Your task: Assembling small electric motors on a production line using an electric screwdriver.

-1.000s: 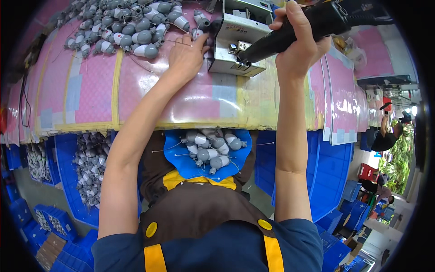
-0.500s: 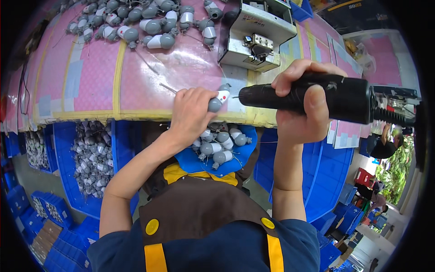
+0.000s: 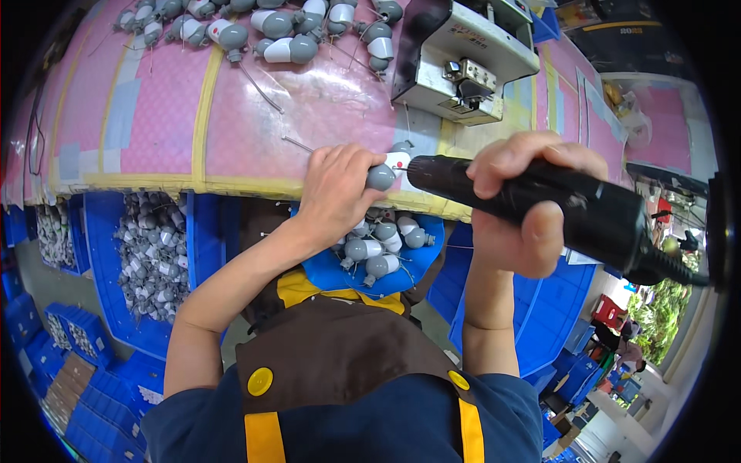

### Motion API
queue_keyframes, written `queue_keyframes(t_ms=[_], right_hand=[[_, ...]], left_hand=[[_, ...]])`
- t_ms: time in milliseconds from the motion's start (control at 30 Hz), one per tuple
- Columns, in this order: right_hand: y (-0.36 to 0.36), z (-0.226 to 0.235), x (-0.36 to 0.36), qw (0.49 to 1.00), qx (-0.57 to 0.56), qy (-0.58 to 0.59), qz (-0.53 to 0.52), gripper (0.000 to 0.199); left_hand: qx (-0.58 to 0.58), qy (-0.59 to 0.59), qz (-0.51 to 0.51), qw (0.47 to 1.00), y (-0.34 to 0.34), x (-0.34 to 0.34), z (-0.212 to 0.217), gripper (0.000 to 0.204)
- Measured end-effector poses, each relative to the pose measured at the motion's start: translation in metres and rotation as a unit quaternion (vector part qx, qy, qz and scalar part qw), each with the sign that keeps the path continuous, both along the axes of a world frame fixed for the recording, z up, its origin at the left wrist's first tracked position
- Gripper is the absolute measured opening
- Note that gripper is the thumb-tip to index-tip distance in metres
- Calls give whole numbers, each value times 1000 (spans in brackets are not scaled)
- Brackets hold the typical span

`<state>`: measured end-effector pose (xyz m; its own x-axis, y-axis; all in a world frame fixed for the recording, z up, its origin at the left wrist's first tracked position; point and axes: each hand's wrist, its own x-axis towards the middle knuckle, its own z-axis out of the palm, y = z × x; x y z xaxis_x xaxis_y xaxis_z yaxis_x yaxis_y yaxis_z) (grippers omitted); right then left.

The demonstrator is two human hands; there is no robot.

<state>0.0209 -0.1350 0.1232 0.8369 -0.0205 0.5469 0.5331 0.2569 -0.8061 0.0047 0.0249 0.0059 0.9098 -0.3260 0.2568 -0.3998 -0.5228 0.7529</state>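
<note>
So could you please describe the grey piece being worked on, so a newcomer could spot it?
Start at the pink table and find its near edge. There the left hand grips one small grey-and-white part, alone against the black power tool.

Left hand [image 3: 336, 193] is gripping a small grey-and-white bulb-shaped plastic part [image 3: 384, 171] at the near edge of the pink-covered worktable [image 3: 154, 116]. Right hand [image 3: 525, 204] is clasping a thick black cylindrical power screwdriver [image 3: 571, 208], its tip touching the part. A grey metal machine box [image 3: 463, 58] is standing beyond the part. More grey bulb-shaped parts are lying in a blue plastic tray [image 3: 386, 258] below the part.
</note>
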Motion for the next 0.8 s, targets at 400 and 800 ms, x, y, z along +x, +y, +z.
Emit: queue_keyframes(t_ms=[400, 800], right_hand=[[-5, -17, 9, 993, -36, 34, 103, 49], [-9, -23, 11, 989, 4, 17, 145, 49]], left_hand=[[-6, -3, 1, 1000, -1, 2, -3, 46], [-3, -14, -7, 1000, -1, 3, -6, 47]])
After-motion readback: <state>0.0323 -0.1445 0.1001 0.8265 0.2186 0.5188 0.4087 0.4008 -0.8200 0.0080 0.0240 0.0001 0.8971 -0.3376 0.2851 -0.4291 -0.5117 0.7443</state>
